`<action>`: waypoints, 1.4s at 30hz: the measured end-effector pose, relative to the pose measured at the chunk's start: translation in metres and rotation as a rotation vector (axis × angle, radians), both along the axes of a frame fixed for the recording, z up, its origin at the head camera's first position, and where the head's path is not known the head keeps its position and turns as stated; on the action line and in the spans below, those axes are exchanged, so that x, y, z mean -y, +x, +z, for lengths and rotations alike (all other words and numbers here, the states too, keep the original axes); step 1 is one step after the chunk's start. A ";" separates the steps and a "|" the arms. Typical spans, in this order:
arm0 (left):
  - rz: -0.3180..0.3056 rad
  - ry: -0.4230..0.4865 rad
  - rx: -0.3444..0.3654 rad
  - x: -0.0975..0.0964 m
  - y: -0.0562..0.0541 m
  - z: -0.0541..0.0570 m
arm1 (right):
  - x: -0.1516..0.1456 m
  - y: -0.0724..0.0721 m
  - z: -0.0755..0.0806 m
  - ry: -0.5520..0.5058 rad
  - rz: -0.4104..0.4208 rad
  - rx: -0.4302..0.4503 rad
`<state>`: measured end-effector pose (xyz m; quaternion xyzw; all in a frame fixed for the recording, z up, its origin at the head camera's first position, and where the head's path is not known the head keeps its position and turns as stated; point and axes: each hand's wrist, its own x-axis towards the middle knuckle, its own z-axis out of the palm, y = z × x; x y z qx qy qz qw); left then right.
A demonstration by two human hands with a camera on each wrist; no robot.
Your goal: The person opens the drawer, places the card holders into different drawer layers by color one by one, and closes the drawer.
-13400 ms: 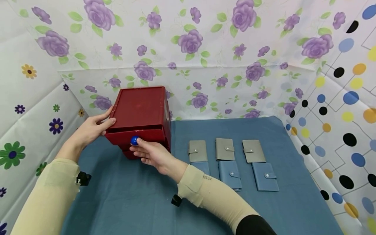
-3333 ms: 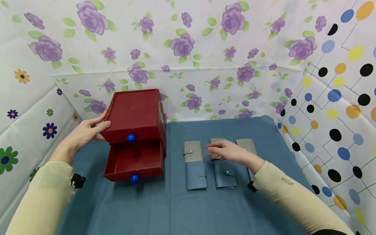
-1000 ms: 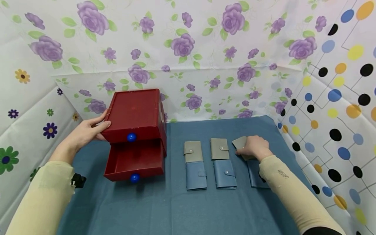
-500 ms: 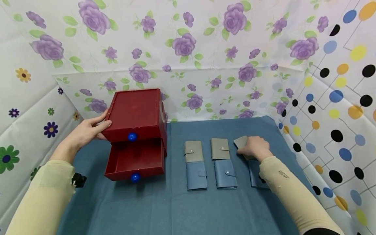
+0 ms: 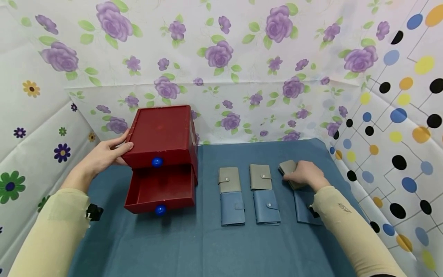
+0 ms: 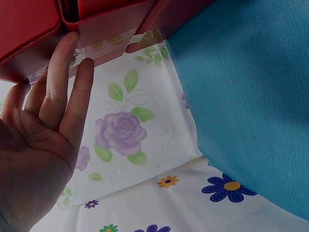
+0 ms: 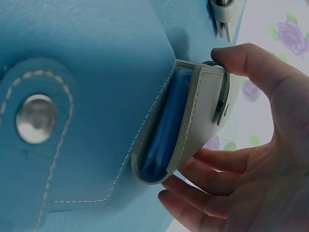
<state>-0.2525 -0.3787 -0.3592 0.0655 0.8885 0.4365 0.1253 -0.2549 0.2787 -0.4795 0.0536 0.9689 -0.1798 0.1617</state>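
Note:
My left hand (image 5: 109, 153) rests on the left side of a red two-drawer box (image 5: 159, 129), thumb over its top edge. In the left wrist view its fairly straight fingers (image 6: 58, 82) touch the box's side. The lower drawer (image 5: 160, 188), with a blue knob (image 5: 160, 210), stands pulled out, nothing showing inside; the upper drawer is closed. At the right, my right hand (image 5: 306, 175) pinches a grey card holder (image 5: 288, 167) between thumb and fingers. In the right wrist view this card holder (image 7: 200, 111) stands on edge, tilted, with blue plastic sleeves inside. A blue card holder (image 5: 306, 207) lies below it, partly hidden by the wrist.
Left of my right hand lie two more grey card holders (image 5: 260, 177), each with a blue card holder (image 5: 232, 208) in front. A blue cloth covers the table (image 5: 221, 254). A flowered sheet (image 5: 221, 92) hangs behind, and patterned sheets enclose both sides.
Since the oldest frame, the lower drawer has come out and my right hand has left the upper knob. It has gripped the right grey card holder and turned it askew. My left hand stays put.

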 end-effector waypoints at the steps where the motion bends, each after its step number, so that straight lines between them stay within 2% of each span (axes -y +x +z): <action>1: 0.002 0.000 0.001 0.000 0.000 0.000 | -0.001 0.000 0.001 -0.009 0.003 -0.003; 20: 0.007 0.001 0.005 0.001 0.001 -0.001 | 0.000 0.003 0.005 -0.167 0.092 -0.090; 42: 0.007 -0.007 0.007 0.000 0.001 0.000 | 0.030 0.016 0.038 -0.216 0.197 -0.124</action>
